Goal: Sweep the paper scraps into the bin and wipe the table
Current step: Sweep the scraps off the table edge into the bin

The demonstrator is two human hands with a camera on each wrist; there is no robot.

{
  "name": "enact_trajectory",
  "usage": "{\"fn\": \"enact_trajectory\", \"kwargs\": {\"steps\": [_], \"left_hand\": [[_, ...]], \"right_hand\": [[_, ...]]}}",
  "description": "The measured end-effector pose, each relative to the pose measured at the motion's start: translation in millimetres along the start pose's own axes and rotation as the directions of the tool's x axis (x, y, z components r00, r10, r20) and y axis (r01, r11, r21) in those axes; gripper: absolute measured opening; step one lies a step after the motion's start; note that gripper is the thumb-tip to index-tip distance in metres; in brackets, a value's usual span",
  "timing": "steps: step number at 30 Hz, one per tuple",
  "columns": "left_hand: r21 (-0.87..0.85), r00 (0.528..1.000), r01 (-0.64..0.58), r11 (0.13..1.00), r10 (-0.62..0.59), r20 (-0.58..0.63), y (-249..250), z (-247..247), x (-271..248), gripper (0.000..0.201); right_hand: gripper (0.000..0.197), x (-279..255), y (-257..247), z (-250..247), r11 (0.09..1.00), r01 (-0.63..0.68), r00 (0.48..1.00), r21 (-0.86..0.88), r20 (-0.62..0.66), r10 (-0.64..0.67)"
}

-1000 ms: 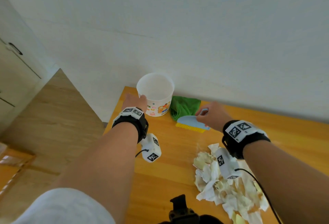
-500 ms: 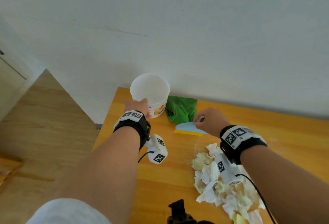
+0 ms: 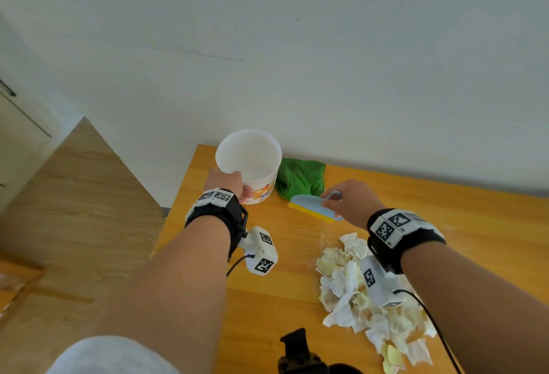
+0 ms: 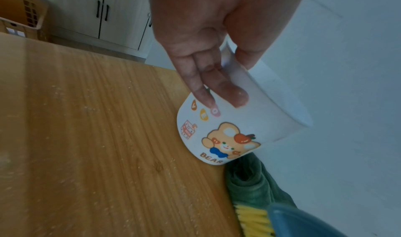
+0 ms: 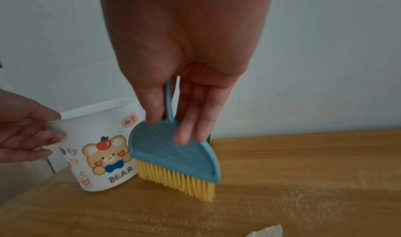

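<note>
A white bin [image 3: 248, 162] with a bear picture [image 4: 228, 137] stands at the table's far left corner. My left hand [image 3: 240, 186] grips its near rim, thumb inside and fingers down the outer wall [image 4: 223, 93]; the bin leans in the left wrist view. My right hand [image 3: 332, 202] holds a small brush [image 3: 315, 210] with a blue back and yellow bristles [image 5: 173, 180], thumb and fingers pinching the back beside its loop handle. The bristles point down at the table just right of the bin [image 5: 102, 155]. A pile of paper scraps [image 3: 356, 290] lies under my right forearm.
A crumpled green cloth [image 3: 301, 179] lies against the wall between bin and brush. The wooden table [image 3: 267, 299] ends at its left edge beside the bin, with floor below. Fine dust streaks the wood [image 5: 282, 197]. Cabinets and a crate [image 4: 23, 12] stand further left.
My left hand has gone from the bin's side to its rim, with the thumb over the edge. My right hand has settled onto the brush and holds it off the cloth.
</note>
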State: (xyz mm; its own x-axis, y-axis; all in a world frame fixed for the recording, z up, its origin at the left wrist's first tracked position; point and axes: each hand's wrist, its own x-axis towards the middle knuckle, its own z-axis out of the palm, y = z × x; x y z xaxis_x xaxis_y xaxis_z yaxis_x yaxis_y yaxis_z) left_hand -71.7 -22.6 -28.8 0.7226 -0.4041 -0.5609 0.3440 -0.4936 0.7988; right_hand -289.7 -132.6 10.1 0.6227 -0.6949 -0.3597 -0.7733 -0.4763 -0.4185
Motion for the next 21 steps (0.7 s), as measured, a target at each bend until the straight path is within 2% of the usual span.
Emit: {"fn": "enact_trajectory", "kwargs": {"steps": [8,21], "left_hand": [[0.103,0.998,-0.042,0.994,0.048,-0.05,-10,3,-45,0.047],[0.136,0.979,-0.075,0.988,0.098,-0.177,-42,15,-151,0.051]], "right_hand": [[0.023,-33,14,-7,0.997,0.062,0.992,0.035,-0.112,-0.057],[0.023,-114,66,-22,0.988,0.15,0.966,0.033,-0.22,-0.139]]}}
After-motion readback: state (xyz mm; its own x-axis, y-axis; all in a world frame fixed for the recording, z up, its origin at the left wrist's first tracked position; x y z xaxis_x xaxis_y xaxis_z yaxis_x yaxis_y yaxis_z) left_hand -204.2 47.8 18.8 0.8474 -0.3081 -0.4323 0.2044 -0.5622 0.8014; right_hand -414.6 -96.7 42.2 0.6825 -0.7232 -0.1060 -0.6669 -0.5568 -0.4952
